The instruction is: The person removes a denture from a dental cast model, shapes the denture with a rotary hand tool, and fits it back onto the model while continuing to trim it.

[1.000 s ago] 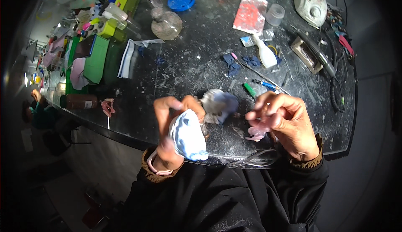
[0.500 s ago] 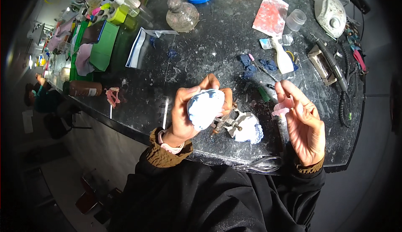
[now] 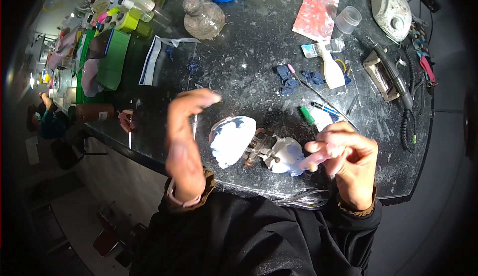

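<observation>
My left hand [image 3: 186, 141] is raised with its fingers stretched and holds nothing; motion blurs it. Just to its right, one white-and-blue plaster dental cast [image 3: 231, 139] lies on the bench. A metal articulator [image 3: 259, 146] joins it to a second plaster cast [image 3: 286, 156] on the right, so the pair lies spread apart. Between the fingers of my right hand [image 3: 354, 171] is a pink denture base [image 3: 318, 157], held over the right edge of the second cast. Blur hides its finer shape.
Beyond the right hand lie a green-handled tool [image 3: 306, 115], a blue pen [image 3: 324, 108] and a white bottle [image 3: 332, 72]. A glass burner [image 3: 204, 19] stands farther off. Another pink denture piece [image 3: 126, 120] rests at the left edge. A corded handpiece [image 3: 396, 74] sits at right.
My left hand has let go of the plaster cast, which now rests on the bench, and has drawn left. My right hand has brought the pink denture base lower, toward the second cast.
</observation>
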Demonstrator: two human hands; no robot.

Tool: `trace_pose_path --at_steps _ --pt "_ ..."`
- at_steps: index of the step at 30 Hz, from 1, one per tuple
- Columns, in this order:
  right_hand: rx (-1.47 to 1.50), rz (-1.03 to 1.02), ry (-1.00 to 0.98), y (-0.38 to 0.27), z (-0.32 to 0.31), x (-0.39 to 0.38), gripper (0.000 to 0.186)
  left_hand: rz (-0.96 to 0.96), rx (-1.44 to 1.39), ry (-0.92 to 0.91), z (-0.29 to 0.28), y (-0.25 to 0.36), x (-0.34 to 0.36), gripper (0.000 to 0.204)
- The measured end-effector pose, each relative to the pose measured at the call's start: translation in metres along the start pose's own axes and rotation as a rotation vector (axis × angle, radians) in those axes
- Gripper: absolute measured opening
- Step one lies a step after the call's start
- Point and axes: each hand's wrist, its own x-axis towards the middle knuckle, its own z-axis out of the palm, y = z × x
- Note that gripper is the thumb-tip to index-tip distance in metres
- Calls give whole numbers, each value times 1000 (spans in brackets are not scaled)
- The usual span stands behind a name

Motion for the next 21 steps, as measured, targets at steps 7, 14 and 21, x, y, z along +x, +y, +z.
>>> trace_pose_path --at_steps 7,14,21 --pt "-144 -134 -27 -21 21 -4 24 330 157 -257 17 61 -5 43" --pt "-315 -189 -41 -22 10 -13 42 326 -31 -291 35 53 -8 36" --pt "-337 -228 -70 -30 5 -10 42 107 -226 -389 36 61 4 38"
